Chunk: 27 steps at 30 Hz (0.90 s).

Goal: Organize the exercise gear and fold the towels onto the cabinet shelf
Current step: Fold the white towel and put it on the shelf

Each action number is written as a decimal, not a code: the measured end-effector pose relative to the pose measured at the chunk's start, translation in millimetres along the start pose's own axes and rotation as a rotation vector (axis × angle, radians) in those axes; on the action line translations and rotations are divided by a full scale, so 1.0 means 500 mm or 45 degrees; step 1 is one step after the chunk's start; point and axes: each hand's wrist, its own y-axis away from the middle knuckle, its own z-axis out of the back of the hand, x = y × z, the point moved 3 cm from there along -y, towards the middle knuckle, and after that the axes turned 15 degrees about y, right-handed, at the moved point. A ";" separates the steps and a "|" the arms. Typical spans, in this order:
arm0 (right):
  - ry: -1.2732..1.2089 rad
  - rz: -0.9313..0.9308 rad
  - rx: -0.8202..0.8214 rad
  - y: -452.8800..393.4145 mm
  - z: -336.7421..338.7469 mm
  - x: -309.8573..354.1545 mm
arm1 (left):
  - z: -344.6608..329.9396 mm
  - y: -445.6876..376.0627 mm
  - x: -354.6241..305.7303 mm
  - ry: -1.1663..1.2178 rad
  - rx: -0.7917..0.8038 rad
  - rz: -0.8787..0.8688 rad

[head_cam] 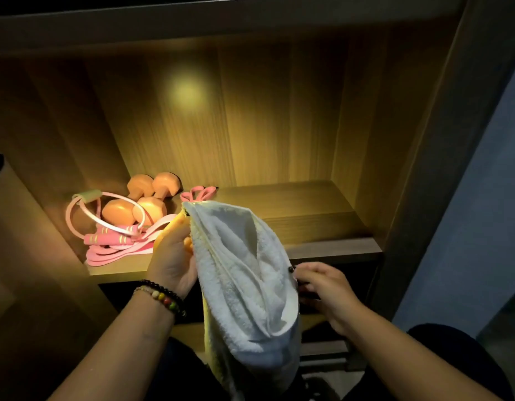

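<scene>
The left hand [172, 256] is raised in front of the cabinet shelf [308, 215], palm turned toward the camera, its fingers curled round the upper corner of a white towel [244, 273]. Beaded bracelets [160, 296] circle its wrist. From this grip the towel hangs down in loose folds between the two forearms, its lower end dropping out of sight at the bottom of the view. A yellowish edge runs down the towel's left side.

The right hand [322, 287] sits lower and to the right, just beside the towel's right edge, fingers bent toward the cloth; whether they actually pinch it I cannot tell, as the towel hides the fingertips.

Beyond the left hand, on the left part of the shelf, lies the exercise gear. Nearest is a pink jump rope [111, 238] with coiled cord and striped handles, resting on pink resistance bands [117, 256]. Behind these stand two orange-pink dumbbells [146, 198], side by side. A small pink looped band [198, 195] lies just above the towel's held corner. The shelf area behind the right hand is lit warmly from above.
</scene>
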 end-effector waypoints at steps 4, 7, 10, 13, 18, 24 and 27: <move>0.261 -0.081 0.108 -0.002 -0.041 -0.044 | -0.019 0.013 0.017 -0.101 0.075 0.049; 0.430 0.001 0.094 0.002 -0.061 -0.065 | -0.027 0.028 0.019 -0.010 0.091 0.157; 0.731 0.125 0.017 0.007 -0.067 -0.072 | -0.029 0.045 -0.002 -0.026 0.079 0.124; 0.980 0.293 -0.233 0.008 -0.026 -0.039 | -0.013 0.058 -0.040 -0.220 -0.042 -0.109; 1.099 0.382 -0.480 -0.003 0.071 0.022 | 0.009 0.073 -0.046 -0.340 -0.191 -0.237; 0.764 0.150 -0.334 -0.020 0.062 -0.004 | -0.011 0.071 -0.005 -0.224 -0.240 -0.161; 0.694 0.045 -0.268 -0.032 0.013 -0.037 | -0.015 0.069 0.006 -0.254 -0.181 -0.150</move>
